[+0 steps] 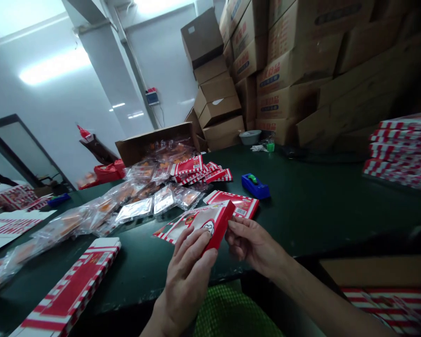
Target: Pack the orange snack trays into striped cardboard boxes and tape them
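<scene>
Carton [192,225], red-striped, held in both narrow grips (left hand [185,276] beneath, right hand [254,243] at its end).

Packing room in a warehouse or small workshop. Evidence: printed corrugated cartons [294,79] stacked high against the wall; long green-topped workbench [308,220] bearing sealed plastic packets [135,209], stacks of red-and-white box blanks [400,154] and a blue tape dispenser [255,186]; bare white pillar [112,70]; fluorescent ceiling light [54,66].
</scene>
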Tool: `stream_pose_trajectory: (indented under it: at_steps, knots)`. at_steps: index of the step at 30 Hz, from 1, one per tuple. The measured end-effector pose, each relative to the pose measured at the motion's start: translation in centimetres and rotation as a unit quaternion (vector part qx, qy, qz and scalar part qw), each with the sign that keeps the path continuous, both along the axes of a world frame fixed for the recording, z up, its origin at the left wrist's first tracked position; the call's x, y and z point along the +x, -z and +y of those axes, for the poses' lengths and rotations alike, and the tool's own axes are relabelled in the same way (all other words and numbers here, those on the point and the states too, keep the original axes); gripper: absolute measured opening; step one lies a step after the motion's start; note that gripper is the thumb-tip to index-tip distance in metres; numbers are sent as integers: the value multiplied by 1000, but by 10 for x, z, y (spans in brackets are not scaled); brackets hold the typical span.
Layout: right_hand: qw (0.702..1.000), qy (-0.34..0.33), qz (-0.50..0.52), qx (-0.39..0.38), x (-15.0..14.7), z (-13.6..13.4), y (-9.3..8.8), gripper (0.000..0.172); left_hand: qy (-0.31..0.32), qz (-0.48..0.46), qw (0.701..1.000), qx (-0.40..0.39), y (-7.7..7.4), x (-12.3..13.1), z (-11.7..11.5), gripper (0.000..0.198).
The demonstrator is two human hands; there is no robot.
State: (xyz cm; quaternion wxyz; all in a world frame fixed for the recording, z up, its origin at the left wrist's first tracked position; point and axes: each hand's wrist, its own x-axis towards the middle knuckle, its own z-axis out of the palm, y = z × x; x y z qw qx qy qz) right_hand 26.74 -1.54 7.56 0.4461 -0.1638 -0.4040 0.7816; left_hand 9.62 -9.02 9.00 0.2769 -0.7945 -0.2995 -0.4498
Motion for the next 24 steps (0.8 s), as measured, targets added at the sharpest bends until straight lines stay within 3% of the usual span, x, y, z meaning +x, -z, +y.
stream_pose_trajectory:
  at_steps: [4, 9, 11, 14, 17, 19, 20, 21, 23, 24]
  knots:
    - [997, 14, -64, 33, -3, -1, -1, 46, 22, -26, 999, -27, -2, -3, -3, 22]
    - [982, 42, -156, 101, -15, -6, 10, 64, 37, -144, 982, -118, 1, -2, -18, 27]
    - [969, 88, -193, 131, -16, 0, 17, 60, 58, -229, 958, -163, -2, -1, -28, 24]
    - [932, 197, -256, 165, -2, 20, 21, 41, 103, -345, 912, -195, -15, -6, -44, 15]
    - [886, 302, -295, 191, 30, 35, -1, 25, 129, -356, 878, -294, -35, -16, -47, 10]
    - [871, 319, -293, 230, 47, 30, -27, 20, 147, -351, 833, -401, -47, -20, -38, 11]
    - [874, 289, -288, 265, 51, 23, -41, 28, 166, -356, 800, -455, -51, -20, -30, 16]
    - [881, 215, -287, 308, 51, 15, -52, 38, 189, -364, 760, -503, -53, -19, -21, 22]
    - [892, -4, -292, 344, 43, -3, -62, 50, 234, -378, 682, -581, -50, -12, -4, 35]
    - [897, -106, -284, 323, 37, -9, -60, 49, 245, -376, 654, -609, -45, -8, 3, 39]
